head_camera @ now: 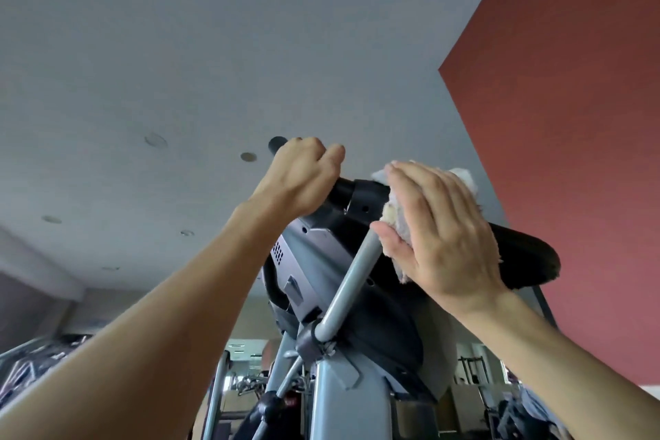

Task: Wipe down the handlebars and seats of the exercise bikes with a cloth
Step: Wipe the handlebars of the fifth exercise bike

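Pressing a pale cloth (394,221) against the black handlebar (518,254), the right hand (439,225) lies with fingers straight. Beside it, the left hand (303,179) curls round the handlebar's other end. Beyond, a red wall (571,118).

Open air above and far left under ceiling (178,46); red wall (571,118) close right, grey bar (351,280) crossing near centre.

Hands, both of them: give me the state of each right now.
Left hand: fingers curled round the black handlebar grip, holding it.
Right hand: fingers fairly straight, pressing the cloth against the bike's handlebar area.
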`<action>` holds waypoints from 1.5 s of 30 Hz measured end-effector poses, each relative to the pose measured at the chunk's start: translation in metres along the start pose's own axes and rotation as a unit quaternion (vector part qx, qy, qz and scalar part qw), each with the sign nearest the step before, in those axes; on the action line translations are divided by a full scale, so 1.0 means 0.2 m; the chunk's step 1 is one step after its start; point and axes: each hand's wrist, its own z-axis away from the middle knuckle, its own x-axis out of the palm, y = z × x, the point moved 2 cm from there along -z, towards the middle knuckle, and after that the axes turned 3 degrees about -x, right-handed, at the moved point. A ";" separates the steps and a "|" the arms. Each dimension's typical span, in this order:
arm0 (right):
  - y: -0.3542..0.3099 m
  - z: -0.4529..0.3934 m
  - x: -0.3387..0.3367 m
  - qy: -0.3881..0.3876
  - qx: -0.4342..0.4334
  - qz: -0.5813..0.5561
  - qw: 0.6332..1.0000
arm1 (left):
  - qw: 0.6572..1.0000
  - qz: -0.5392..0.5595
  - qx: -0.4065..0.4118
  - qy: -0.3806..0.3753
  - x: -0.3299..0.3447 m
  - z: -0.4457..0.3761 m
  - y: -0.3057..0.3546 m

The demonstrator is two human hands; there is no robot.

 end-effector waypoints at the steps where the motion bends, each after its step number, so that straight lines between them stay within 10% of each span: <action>1: -0.04 -0.03 0.01 0.010 0.007 0.018 1.000 | 0.996 0.089 -0.001 -0.001 -0.01 0.00 -0.01; 4: -0.18 -0.19 0.10 0.044 -0.001 0.072 0.996 | 0.964 0.267 -0.001 0.011 -0.04 -0.01 -0.09; 17: -0.12 -0.11 0.07 0.022 -0.037 0.072 0.997 | 0.961 0.274 0.025 0.008 0.02 0.07 -0.26; 22: -0.42 -0.38 0.33 0.050 -0.050 0.177 0.982 | 0.862 0.496 -0.080 0.061 0.02 0.08 -0.28; 31: -0.17 -0.11 0.04 -0.019 -0.050 0.122 0.991 | 0.974 0.219 0.013 -0.049 -0.09 0.12 -0.28; 45: 0.04 0.12 -0.03 -0.044 -0.064 0.066 0.995 | 0.994 -0.012 0.113 -0.001 -0.09 0.12 -0.20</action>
